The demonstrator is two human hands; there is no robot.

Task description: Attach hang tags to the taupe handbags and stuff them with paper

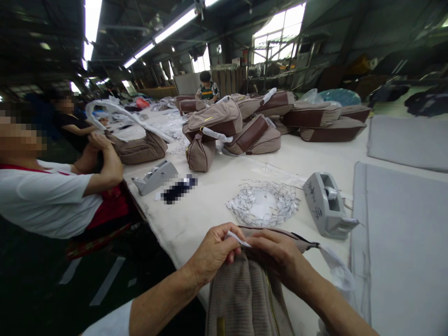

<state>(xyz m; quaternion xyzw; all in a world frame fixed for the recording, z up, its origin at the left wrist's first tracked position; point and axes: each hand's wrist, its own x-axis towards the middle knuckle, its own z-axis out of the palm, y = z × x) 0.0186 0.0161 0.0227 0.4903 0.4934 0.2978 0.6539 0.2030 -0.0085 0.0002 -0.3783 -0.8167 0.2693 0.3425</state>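
Note:
A brown ribbed fabric bag (233, 291) with a brass-coloured zip stands in front of me at the table's near edge. My left hand (213, 247) pinches a thin white strip (238, 238) at the bag's top edge. From the other side, my right hand (280, 254) bends over the same edge; its fingertips meet the strip's end, and its thumb is hidden. Behind the right hand a strap of the bag runs to the right, ending in white wrapping (338, 270). Just beyond the bag lies a ring of small white tags with dark strings (262, 203).
A grey tape dispenser (324, 205) stands to the right, another tape dispenser (156, 177) to the left. Several brown bags (213, 119) are piled farther back. Grey sheets (402, 242) cover the right side. At left, a seated person (52, 196) handles a bag (142, 148).

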